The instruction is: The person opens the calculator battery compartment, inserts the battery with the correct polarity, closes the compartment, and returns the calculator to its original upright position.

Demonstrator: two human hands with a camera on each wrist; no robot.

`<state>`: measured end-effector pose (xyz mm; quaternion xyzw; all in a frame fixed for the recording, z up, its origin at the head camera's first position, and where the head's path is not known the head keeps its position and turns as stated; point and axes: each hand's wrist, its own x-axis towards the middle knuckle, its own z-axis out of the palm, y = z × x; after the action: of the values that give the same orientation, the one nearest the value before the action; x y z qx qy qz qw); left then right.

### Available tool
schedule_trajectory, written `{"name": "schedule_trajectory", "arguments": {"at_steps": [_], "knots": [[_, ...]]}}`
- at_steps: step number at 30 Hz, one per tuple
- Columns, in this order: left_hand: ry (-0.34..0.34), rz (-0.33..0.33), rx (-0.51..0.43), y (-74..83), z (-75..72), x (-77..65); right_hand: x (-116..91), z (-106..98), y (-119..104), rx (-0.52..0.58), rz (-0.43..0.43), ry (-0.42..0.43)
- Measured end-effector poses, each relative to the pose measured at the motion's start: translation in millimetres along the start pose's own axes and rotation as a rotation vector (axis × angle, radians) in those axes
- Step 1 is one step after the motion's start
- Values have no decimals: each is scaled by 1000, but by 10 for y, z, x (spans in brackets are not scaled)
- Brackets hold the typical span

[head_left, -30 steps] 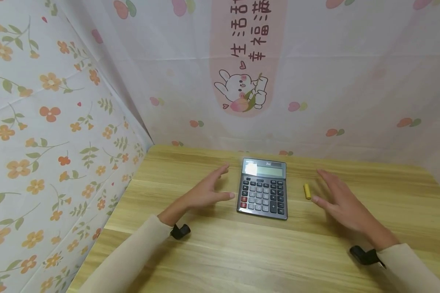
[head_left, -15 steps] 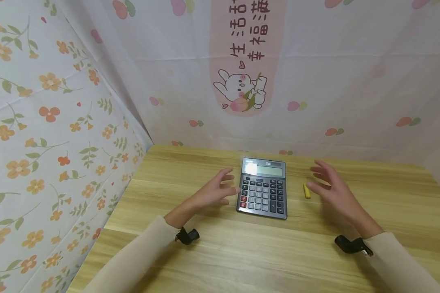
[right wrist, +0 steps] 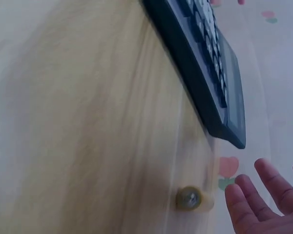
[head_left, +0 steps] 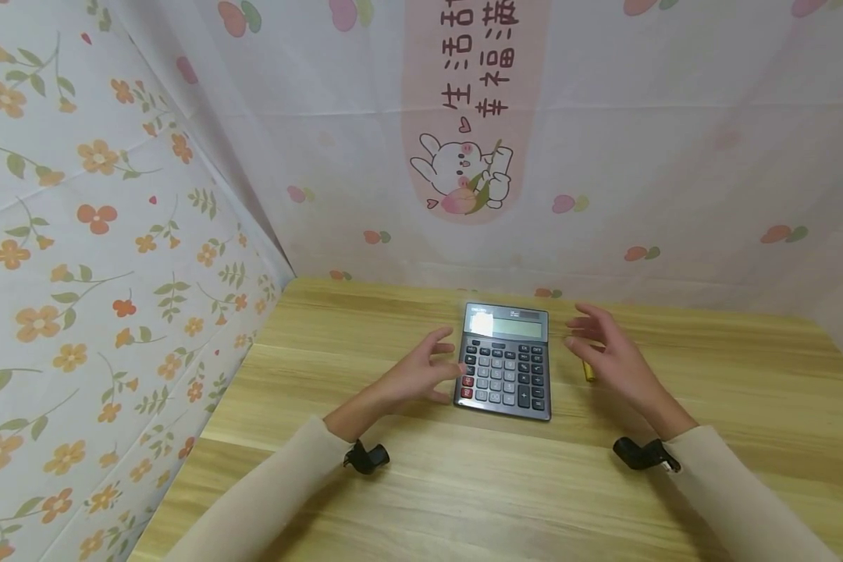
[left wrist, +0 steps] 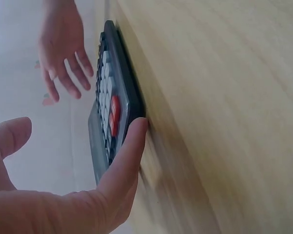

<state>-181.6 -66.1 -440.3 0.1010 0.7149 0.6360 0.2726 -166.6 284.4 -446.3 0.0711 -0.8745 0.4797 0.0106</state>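
A grey desk calculator (head_left: 504,367) lies face up on the wooden table, its screen toward the back. At its left edge is my left hand (head_left: 416,375), fingers relaxed and apart; in the left wrist view a fingertip (left wrist: 136,127) meets the calculator's lower corner. My right hand (head_left: 617,361) hovers right of the calculator, fingers loosely bent with nothing between them. Below that hand, partly hidden by it in the head view, lies a small yellow battery (head_left: 589,373). The right wrist view shows the metal end of this battery (right wrist: 189,199), apart from the fingers.
The wooden table (head_left: 464,484) ends at a hanging cloth (head_left: 323,140) with a rabbit print at the back. A flowered cloth (head_left: 126,289) hangs along the left side. Black wrist cameras (head_left: 367,458) sit at both sleeve cuffs.
My right hand has moved left, passing over the battery toward the calculator. My left hand has shifted slightly right, up to the calculator's edge. Calculator and battery have stayed in place.
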Motion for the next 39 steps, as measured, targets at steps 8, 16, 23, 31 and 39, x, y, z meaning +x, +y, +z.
{"name": "schedule_trajectory", "arguments": {"at_steps": [8,16,23,31,39], "knots": [[3,-9,9,-51,50,10,187,106,-95,-16,14,29],[12,-11,35,-80,64,12,319,217,-155,-76,97,58],[8,-6,48,-84,88,-15,400,254,-144,-104,147,69],[28,0,59,-124,92,-34,491,286,-174,-110,191,59],[24,15,43,-166,93,-64,528,316,-163,-114,218,36]]}}
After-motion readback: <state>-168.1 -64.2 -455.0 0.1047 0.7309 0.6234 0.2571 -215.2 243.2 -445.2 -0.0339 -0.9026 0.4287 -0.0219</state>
